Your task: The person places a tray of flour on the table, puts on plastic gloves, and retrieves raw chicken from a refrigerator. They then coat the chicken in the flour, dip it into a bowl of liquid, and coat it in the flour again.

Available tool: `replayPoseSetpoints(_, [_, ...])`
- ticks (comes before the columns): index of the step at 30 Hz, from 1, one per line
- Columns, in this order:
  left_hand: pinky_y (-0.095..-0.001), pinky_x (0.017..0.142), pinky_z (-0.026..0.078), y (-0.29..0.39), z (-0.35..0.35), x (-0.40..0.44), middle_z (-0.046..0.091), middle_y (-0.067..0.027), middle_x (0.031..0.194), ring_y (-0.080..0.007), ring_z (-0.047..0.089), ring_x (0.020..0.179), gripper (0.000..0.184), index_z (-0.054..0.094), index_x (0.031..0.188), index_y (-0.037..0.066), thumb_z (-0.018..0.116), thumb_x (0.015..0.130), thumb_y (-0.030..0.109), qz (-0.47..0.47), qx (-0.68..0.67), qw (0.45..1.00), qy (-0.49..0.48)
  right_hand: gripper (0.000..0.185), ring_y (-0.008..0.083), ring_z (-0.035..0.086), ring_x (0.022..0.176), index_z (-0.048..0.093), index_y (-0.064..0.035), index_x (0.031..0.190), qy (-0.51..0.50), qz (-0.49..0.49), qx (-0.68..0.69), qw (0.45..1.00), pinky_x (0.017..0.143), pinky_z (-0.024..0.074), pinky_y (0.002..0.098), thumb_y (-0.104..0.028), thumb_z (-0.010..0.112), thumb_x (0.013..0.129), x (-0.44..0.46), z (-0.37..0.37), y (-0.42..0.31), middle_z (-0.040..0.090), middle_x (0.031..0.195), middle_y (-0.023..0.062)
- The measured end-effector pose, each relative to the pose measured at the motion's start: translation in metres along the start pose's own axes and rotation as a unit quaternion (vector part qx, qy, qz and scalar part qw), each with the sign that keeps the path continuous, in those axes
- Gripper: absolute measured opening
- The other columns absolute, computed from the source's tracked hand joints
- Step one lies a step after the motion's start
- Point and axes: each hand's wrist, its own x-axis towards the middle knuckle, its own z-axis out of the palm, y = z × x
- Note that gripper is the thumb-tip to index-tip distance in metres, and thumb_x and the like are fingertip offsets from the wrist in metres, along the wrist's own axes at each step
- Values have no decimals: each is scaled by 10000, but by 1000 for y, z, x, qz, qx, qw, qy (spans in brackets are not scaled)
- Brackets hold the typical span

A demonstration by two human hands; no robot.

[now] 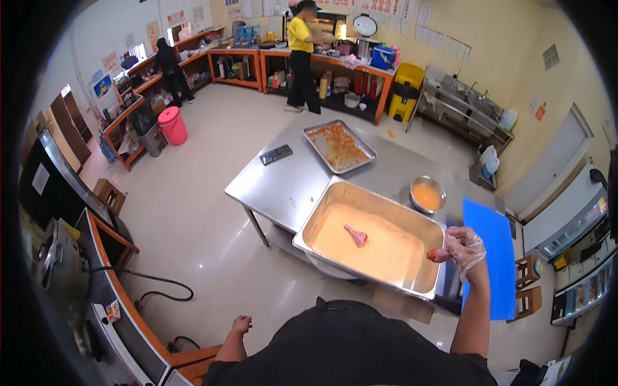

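My right hand [466, 249], in a clear plastic glove, grips a raw chicken drumstick [438, 255] above the right rim of a deep steel pan [386, 203]. Pale orange powder, like seasoned flour, covers the pan's bottom. Another raw drumstick [355, 236] lies on this powder near the pan's middle. Down by my left side, away from the table, my bare left hand [242, 324] has its fingers curled in, with nothing visible in them. Behind the pan's right part stands a metal bowl [441, 189] of orange liquid.
A shallow tray [370, 154] with orange crumbs and a dark remote-like object [276, 154] lie on the steel table [270, 186]. A blue board [489, 264] is at the right. Two people work at the back counters. A black hose [170, 297] runs at left.
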Motion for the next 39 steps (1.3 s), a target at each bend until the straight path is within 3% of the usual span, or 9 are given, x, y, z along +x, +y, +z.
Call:
replayPoseSetpoints(3, [-335, 539, 484, -10, 12, 19, 631, -100, 912, -216, 655, 773, 370, 561, 1046, 24, 605, 855, 338, -1, -8, 1000, -18, 154, 131, 635, 578, 531, 23, 978, -20, -4, -33, 999, 444, 396, 198, -87, 586, 884, 26, 4, -25, 631, 725, 79])
replayPoseSetpoints(4, [-347, 548, 486, -14, 21, 20, 632, -93, 908, -216, 655, 769, 364, 560, 1040, 28, 605, 856, 339, -3, -32, 999, -24, 156, 183, 657, 595, 509, 37, 986, -24, -21, -89, 996, 461, 473, 236, -72, 564, 890, 37, 0, -28, 641, 729, 110])
replayPoseSetpoints(8, [-370, 574, 491, -12, 43, -19, 633, -76, 908, -219, 652, 764, 359, 558, 1052, 39, 602, 861, 340, 2, 52, 997, -56, 159, 309, 679, 671, 480, 42, 1016, -93, 6, 5, 996, 615, 590, 385, -36, 532, 887, 66, 1, -68, 641, 726, 144])
replayPoseSetpoints(13, [-375, 617, 501, -82, 64, 20, 636, -103, 930, -224, 646, 799, 362, 564, 1092, 21, 593, 874, 308, -76, -49, 993, -78, 128, 131, 614, 574, 531, -10, 976, -74, -92, -103, 988, 465, 487, 241, -62, 555, 862, 113, -5, -107, 601, 716, 31])
replayPoseSetpoints(17, [-383, 632, 504, -85, 57, 23, 635, -117, 978, -228, 642, 824, 356, 554, 1118, 26, 586, 881, 290, -36, -10, 997, -74, 108, 19, 478, 501, 578, -62, 933, -43, -114, -110, 986, 408, 351, 175, -105, 603, 837, 127, 2, -142, 535, 690, -57])
replayPoseSetpoints(19, [-379, 631, 501, -78, 52, 19, 633, -119, 1003, -229, 643, 838, 364, 549, 1126, 29, 589, 880, 294, -81, -82, 992, -56, 117, 51, 525, 562, 580, -63, 943, -55, -123, -108, 985, 478, 415, 188, -114, 613, 844, 131, 4, -155, 557, 730, -33])
replayPoseSetpoints(21, [-376, 623, 495, -43, 44, -5, 631, -114, 1005, -230, 647, 838, 368, 543, 1129, 28, 588, 880, 296, -56, -27, 997, -44, 141, 122, 631, 620, 562, -42, 956, -56, -186, -131, 972, 557, 514, 227, -130, 618, 862, 153, -6, -143, 591, 758, 17])
replayPoseSetpoints(25, [-369, 613, 484, -10, 44, -15, 628, -102, 1006, -230, 653, 832, 374, 533, 1137, 37, 581, 883, 308, -47, -16, 998, -35, 128, 52, 553, 685, 602, -69, 933, -40, -162, -132, 977, 601, 487, 207, -155, 643, 848, 139, 11, -161, 583, 802, -18])
replayPoseSetpoints(39, [-368, 641, 491, -13, 42, -38, 617, -107, 1037, -235, 641, 856, 369, 534, 1140, 33, 564, 896, 309, -52, -1, 997, -66, 183, 54, 572, 594, 584, -60, 957, -80, -133, -100, 983, 499, 423, 184, -171, 665, 837, 132, 17, -159, 592, 736, -5])
